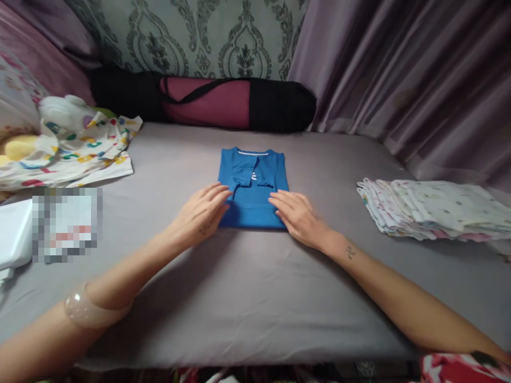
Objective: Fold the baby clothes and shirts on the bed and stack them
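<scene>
A blue shirt [255, 210] lies partly folded in the middle of the grey sheet. Its neckline points away from me, both sleeves are turned inward across it, and the near end is folded up in a band. My left hand [205, 210] rests on its left edge, fingers stretched out. On the opposite edge lies my right hand [297, 215], its fingers also extended over the cloth. Neither hand grips the fabric. A little white print shows between the sleeves.
To the right sits a stack of folded patterned cloths [435, 207]. A long black and maroon bag [207, 103] lies along the back wall. On the left are a colourful printed cloth [96, 146], a plush toy [66, 111], a white object [14, 231] and a blurred-out item [69, 223].
</scene>
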Available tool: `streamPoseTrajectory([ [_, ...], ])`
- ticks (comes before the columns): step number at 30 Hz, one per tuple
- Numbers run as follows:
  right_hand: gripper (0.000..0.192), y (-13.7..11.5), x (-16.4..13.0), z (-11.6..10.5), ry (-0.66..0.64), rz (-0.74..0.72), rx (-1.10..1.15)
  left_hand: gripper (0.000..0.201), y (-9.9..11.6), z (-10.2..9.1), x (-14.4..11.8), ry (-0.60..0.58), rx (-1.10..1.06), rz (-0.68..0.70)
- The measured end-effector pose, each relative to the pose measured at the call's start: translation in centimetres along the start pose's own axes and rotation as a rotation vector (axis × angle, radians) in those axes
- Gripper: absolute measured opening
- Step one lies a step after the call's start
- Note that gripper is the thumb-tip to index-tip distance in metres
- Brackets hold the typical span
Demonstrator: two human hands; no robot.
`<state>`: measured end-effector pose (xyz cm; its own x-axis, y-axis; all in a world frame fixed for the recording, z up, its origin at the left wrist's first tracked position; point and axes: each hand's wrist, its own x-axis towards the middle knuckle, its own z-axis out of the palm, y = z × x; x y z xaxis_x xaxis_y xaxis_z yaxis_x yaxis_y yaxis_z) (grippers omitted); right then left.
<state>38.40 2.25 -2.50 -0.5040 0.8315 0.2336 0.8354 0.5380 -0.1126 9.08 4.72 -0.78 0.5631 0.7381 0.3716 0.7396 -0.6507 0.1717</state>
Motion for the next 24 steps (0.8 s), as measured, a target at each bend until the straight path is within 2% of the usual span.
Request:
streamPoseTrajectory([
  [2,0.048,-0.1,0.8,0.2,-0.091,-0.178,0.035,0.045,0.2,0.8,0.8,-0.094,-0.052,0.123],
  [5,0.056,-0.2,1.7,0.5,-0.23,-0.291,0.081,0.053,-0.5,3.0,1.1,-0.222,-0.08,0.173],
  [9,0.058,0.3,2.0,0.8,-0.327,-0.307,0.143,0.058,-1.8,4.8,0.3,-0.314,-0.11,0.118],
  [15,0.056,0.9,1.8,1.1,-0.357,-0.306,0.187,0.059,-1.7,4.4,0.1,-0.35,-0.156,0.052],
  [19,0.056,0.8,2.1,0.3,-0.399,-0.31,0.197,0.057,-1.4,3.8,0.1,-0.302,-0.25,0.001],
  [24,0.054,0.6,3.4,-0.5,-0.38,-0.382,0.207,0.055,-1.7,3.1,-0.1,-0.034,-0.422,-0.285],
])
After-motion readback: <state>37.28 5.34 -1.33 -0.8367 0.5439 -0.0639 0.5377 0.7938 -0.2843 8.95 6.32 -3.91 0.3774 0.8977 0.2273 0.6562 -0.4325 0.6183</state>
